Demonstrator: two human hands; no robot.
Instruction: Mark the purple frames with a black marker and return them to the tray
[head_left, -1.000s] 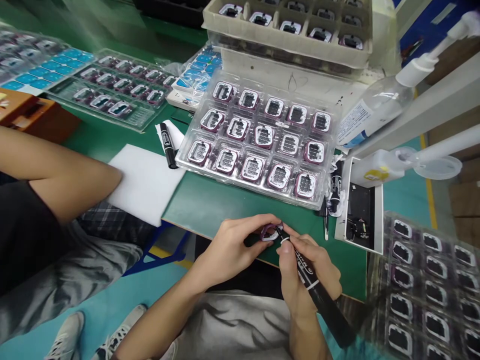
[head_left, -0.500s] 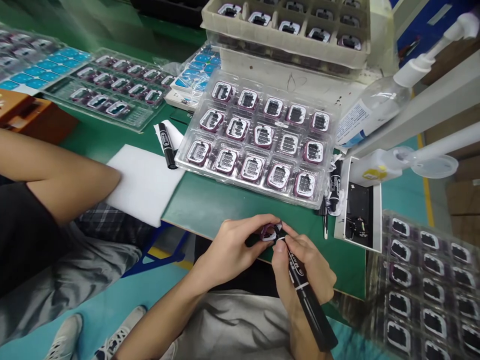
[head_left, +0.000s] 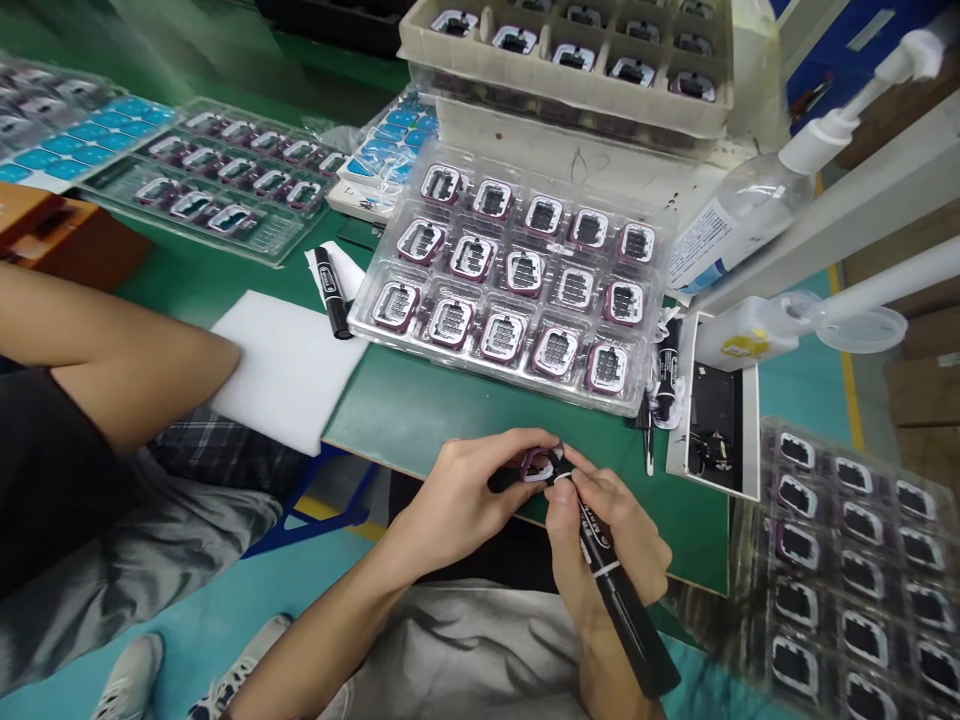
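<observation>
Between thumb and fingers, my left hand pinches a small purple-rimmed watch-like case with a white inner ring, held near the front table edge. My right hand is closed round a black marker pen, its tip end touching or very close to the case. Fingers partly hide both the tip and the case. Just beyond my hands, a clear plastic tray holds rows of similar purple-rimmed cases, tilted up against a pale box.
A second marker lies by white foam. A co-worker's arm rests at the left. On the right stand a pump bottle, a small open box and another filled tray. A beige tray sits behind.
The camera view has shifted slightly. My hands keep the same grip on the case and the marker, whose rear end has swung a little to the right.
</observation>
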